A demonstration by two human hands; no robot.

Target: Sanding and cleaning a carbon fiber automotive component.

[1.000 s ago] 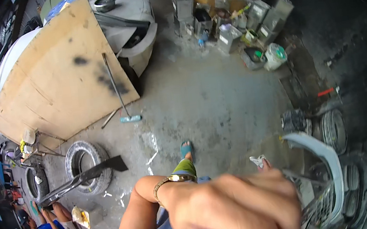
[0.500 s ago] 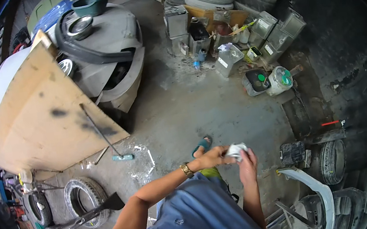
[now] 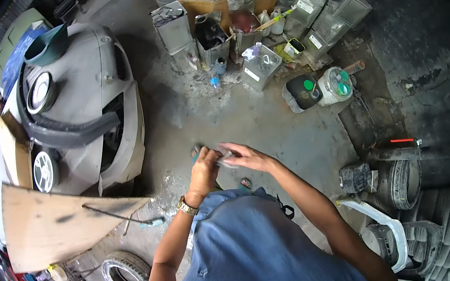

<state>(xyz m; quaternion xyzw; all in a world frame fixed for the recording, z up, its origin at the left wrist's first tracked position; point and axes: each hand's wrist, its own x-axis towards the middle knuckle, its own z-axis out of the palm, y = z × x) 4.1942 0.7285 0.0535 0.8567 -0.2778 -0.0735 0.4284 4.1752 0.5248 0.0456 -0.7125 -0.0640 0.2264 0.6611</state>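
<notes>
My left hand (image 3: pixel 203 172), with a gold wristwatch (image 3: pixel 187 206) on its wrist, is closed on a small crumpled whitish piece (image 3: pixel 227 157). Paper or cloth, I cannot tell which, and the left fingers hide part of it. From the other side, my right hand (image 3: pixel 252 158) grips the same piece between thumb and fingers. Both hands meet in front of my blue shirt (image 3: pixel 243 239), above the concrete floor. Teal sandals (image 3: pixel 195 152) show on my feet beneath them.
Metal cans (image 3: pixel 262 67) and a white bucket (image 3: pixel 336 86) stand ahead to the right. At left are grey car body parts (image 3: pixel 79 74) and a wooden board (image 3: pixel 72 224). Tyres (image 3: pixel 125 269) lie lower left; a white curved trim piece (image 3: pixel 378 221) lies at right.
My view has turned and stepped forward, so the cans and car parts sit differently. Both hands have moved left in view, still together on the whitish piece, which is now more covered by fingers.
</notes>
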